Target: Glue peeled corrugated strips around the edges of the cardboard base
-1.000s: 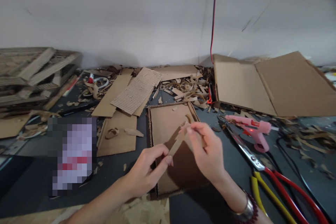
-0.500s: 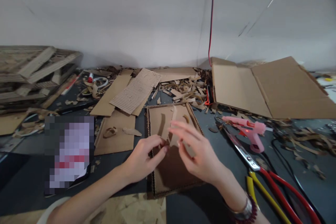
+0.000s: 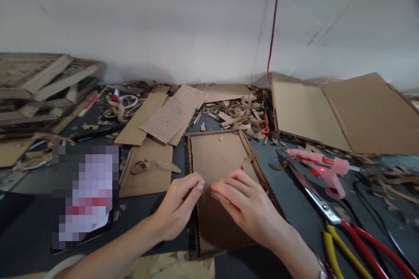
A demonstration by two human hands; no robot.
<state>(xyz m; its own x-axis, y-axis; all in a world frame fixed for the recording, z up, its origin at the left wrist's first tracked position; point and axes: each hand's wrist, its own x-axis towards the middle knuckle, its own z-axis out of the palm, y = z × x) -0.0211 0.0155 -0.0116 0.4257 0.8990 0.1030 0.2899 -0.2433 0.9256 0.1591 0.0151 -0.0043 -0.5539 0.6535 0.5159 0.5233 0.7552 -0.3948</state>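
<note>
A shallow cardboard tray with raised corrugated edges lies in front of me. My left hand is closed above its left side, thumb and forefinger pinched. Opposite it, my right hand is also closed, its fingertips nearly meeting the left ones over the tray. A small bit of a thin cardboard strip shows between both sets of fingertips; most of it is hidden by the fingers. A curled brown paper scrap lies across the tray's right edge, beyond my right hand.
To the right are a pink glue gun and large shears with red and yellow handles. A folded cardboard sheet stands behind them. Corrugated pieces and scraps lie at the back. A pixelated phone-like object is at left.
My right hand has come down from open, spread fingers to a pinch beside my left. The long pale strip over the tray is no longer stretched out. The view has shifted slightly.
</note>
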